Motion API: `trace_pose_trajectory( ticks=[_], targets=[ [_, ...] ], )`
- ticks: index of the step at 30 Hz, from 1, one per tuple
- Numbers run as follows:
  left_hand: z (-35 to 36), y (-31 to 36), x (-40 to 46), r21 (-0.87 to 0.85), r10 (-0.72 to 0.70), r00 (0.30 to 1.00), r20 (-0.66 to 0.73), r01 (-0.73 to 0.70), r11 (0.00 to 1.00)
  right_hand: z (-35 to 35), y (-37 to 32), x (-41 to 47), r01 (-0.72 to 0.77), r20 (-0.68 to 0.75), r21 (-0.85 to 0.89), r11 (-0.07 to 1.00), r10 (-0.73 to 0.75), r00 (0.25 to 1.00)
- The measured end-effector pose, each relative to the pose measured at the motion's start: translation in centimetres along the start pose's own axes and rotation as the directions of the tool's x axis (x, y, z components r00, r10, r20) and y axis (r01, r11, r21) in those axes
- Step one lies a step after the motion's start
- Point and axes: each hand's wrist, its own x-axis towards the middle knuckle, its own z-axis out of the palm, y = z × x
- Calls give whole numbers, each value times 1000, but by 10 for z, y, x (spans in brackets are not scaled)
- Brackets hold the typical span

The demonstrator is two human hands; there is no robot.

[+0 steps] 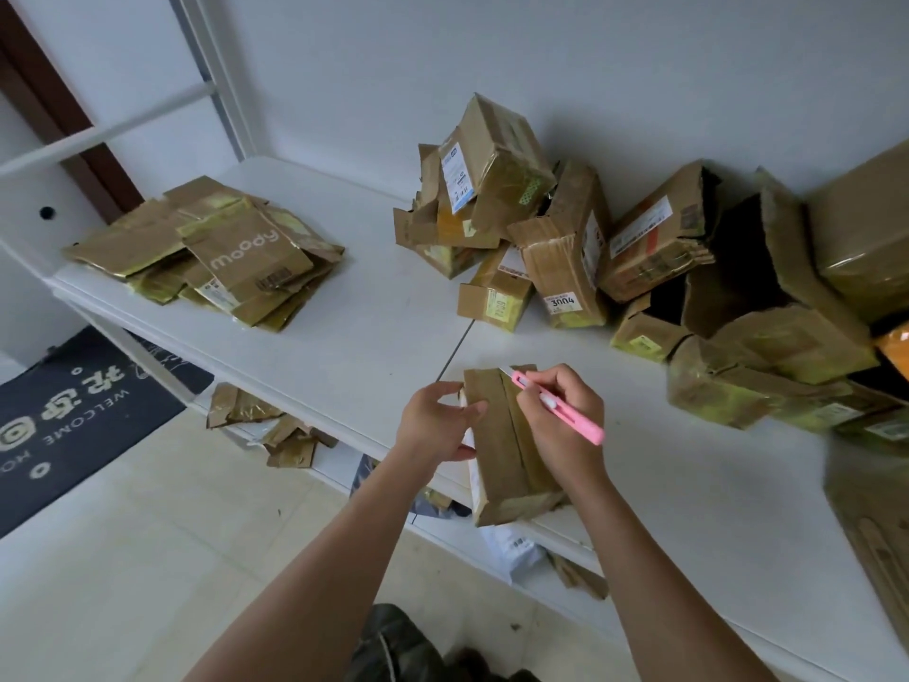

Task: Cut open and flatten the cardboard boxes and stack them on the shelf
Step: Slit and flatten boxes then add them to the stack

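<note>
On the flattened stack at your left, the top sheet (248,260) reads "moody" in white lettering, with a barcode near its lower edge too small to read. Among the unopened boxes ahead of you, a tall box (565,268) carries a white sticker marked "3004". A smaller box (494,297) beside it has a yellow label with digits you cannot make out. The dark doormat (83,411) on the floor reads "WELCOME", seen upside down from where you stand.
</note>
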Motion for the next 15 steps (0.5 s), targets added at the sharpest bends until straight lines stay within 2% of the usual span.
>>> trace_pose_trajectory(
  ticks=[3,7,11,15],
  targets=[
    [1,0,-2,34,4,1000,-16,-3,999,4,-1,1,84,18,-89,993,-82,996],
    [3,-2,-2,58,14,998,-62,-11,998,1,-5,0,210,121,-216,954,-187,975],
    [6,-5,-2,98,33,995,-98,-23,995,-10,-13,-17,187,246,-273,944,-119,962],
    [5,-5,0,100,42,994,-104,-31,995,-38,-19,-57,98,287,-200,975,-37,957]
  ],
)
